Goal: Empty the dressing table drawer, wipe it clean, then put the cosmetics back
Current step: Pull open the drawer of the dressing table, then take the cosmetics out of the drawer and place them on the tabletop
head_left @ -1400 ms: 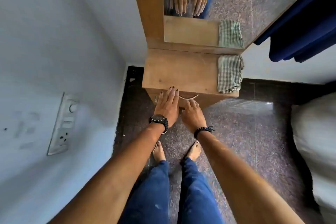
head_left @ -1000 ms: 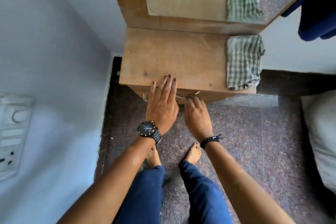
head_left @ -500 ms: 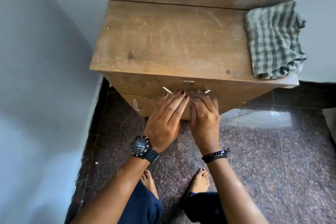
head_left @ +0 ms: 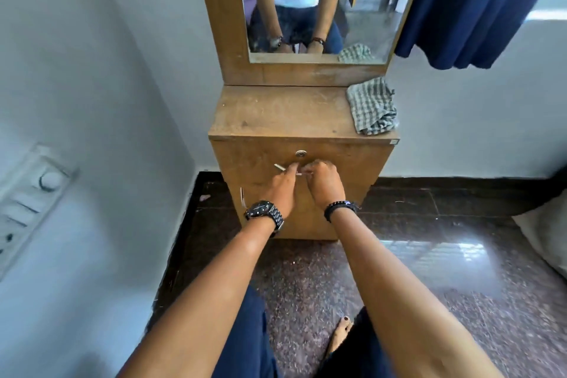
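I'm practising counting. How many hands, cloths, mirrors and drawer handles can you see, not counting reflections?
Hands: 2, left and right
Cloths: 1
Mirrors: 1
Handles: 1
Total: 5

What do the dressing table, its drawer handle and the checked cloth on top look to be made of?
Dressing table: seemingly wood-grain laminate board, matt, with scuffs and pale scratches. Drawer handle: probably metal, a thin bright silver bar; both hands cover most of it. Checked cloth: woven fabric, likely cotton, soft and crumpled, with a green-and-white check.
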The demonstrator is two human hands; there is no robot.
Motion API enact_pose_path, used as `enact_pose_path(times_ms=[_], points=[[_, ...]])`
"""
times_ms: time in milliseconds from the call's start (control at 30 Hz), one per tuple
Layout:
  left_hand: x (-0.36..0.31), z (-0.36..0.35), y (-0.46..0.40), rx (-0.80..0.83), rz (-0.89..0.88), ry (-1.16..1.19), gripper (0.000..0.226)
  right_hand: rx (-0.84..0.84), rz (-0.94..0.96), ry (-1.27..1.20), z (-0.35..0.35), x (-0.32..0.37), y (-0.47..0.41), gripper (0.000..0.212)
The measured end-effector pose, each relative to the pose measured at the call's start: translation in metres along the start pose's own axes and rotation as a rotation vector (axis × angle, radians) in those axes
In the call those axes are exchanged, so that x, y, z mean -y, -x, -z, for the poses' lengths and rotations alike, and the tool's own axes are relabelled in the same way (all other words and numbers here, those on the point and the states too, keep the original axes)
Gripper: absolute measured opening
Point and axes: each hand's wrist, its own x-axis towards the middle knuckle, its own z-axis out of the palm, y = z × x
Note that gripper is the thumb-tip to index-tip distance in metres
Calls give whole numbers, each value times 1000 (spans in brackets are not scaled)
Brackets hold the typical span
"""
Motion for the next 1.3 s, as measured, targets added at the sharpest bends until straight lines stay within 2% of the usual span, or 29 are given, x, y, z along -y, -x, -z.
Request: enact_pose_path(times_ms=[167,433,567,700,767,833,900,967,1133,1300], points=[[-3,4,28,104,-13,-19,68,62,-39,-7,1,3,29,29],[2,-14,101,57,-80,72,60,-50,147,-19,3,0,108,20],[4,-21,132,35,-143,113,56,-85,108,-48,2,4,145,21],[9,-12,147,34,-144,144,50,-4,102,-31,11,12,165,17],[7,-1,150,-71,-178,226,43,-28,90,-51,22,19,170,15],[3,12,148,-258,-264,304,31,-186,77,-102,38,29,175,11],[1,27,139,-436,-327,271,20,-338,111,-121,55,40,173,10],[2,41,122,-472,-335,200,17,-367,123,-120,67,47,161,11],[9,54,73,-236,-137,54,29,-138,114,45,74,37,98,20],[19,47,66,-107,-22,77,38,112,12,81,62,13,73,21]])
